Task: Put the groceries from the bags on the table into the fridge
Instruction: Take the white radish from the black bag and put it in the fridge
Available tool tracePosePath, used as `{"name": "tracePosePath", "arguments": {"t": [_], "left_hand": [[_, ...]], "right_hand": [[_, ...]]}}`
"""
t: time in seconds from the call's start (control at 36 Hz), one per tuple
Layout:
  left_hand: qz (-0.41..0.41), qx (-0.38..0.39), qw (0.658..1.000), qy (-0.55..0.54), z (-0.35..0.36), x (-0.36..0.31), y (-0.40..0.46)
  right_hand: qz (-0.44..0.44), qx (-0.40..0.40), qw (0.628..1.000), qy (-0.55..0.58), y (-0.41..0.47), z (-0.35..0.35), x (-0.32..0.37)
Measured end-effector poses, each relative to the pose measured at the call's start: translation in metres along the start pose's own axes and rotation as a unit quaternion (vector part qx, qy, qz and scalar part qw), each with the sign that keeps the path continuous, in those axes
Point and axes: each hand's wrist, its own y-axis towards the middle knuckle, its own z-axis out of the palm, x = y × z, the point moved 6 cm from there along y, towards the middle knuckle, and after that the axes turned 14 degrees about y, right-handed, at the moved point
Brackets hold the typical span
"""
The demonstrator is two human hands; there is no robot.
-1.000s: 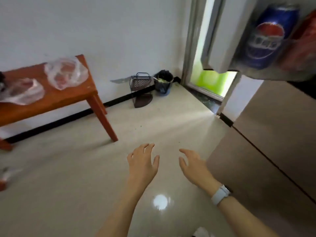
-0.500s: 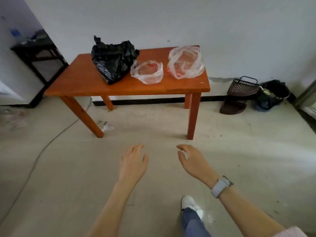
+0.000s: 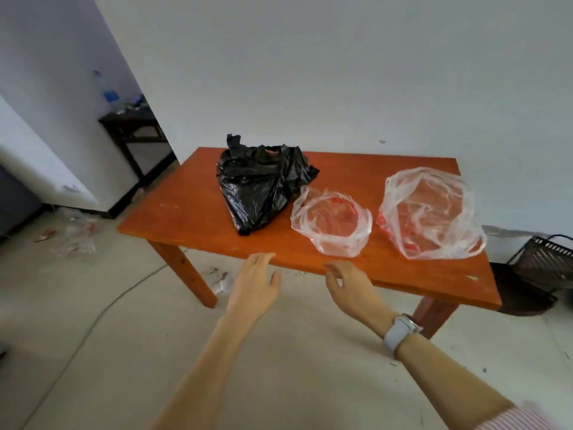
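Note:
An orange wooden table stands against the white wall. On it lie a crumpled black plastic bag, a small clear bag rolled open with something red inside, and a larger clear bag with red printing. My left hand hovers at the table's front edge, fingers apart and empty. My right hand, with a white watch on its wrist, is just before the front edge below the small clear bag, fingers loosely curled and holding nothing. The fridge is out of view.
A dark side table with a blue-capped bottle stands in the passage at left. Litter and a cable lie on the floor at left. A dark wire basket leans on the wall at right.
The view has swung from the fridge to the table and come closer. Both hands now reach the table's front edge, still empty.

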Motion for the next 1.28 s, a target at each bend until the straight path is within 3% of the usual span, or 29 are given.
{"name": "tracePosePath", "arguments": {"t": [0.25,0.36,0.47,0.64,0.72,0.78,0.86,0.94,1.03,1.11,1.28], "left_hand": [[0.021,-0.045,0.997,0.051,-0.009,0.058,0.152],[0.071,-0.079,0.987,0.116,-0.022,0.074,0.243],[0.097,-0.075,0.975,0.183,-0.033,0.090,0.336],[0.212,-0.027,0.958,0.192,-0.017,0.104,0.430],[0.170,0.017,0.964,0.203,0.001,0.122,0.458],[0.121,0.065,0.968,0.209,0.012,0.134,0.469],[0.085,0.062,0.973,0.203,0.013,0.147,0.475],[0.118,-0.027,0.981,0.149,-0.001,0.156,0.471],[0.218,-0.167,0.954,0.123,-0.006,0.162,0.448],[0.319,-0.184,0.927,0.073,0.003,0.159,0.415],[0.376,-0.042,0.922,0.079,0.024,0.161,0.359]], "right_hand": [[-0.050,0.005,0.998,-0.035,0.163,0.015,0.017],[-0.075,-0.045,0.993,-0.075,0.245,0.018,0.030],[0.002,-0.102,0.990,-0.102,0.334,0.017,0.031],[0.152,-0.059,0.979,-0.121,0.430,0.035,0.013],[0.142,-0.066,0.977,-0.148,0.455,0.038,0.011],[0.049,-0.069,0.991,-0.101,0.460,0.043,0.023],[-0.046,0.018,0.997,-0.064,0.442,0.068,0.038],[-0.167,0.071,0.975,-0.126,0.411,0.095,0.039],[-0.227,0.094,0.958,-0.146,0.385,0.111,0.029],[-0.227,0.125,0.956,-0.139,0.371,0.118,0.018],[-0.109,0.226,0.955,-0.157,0.359,0.123,-0.007]]}}
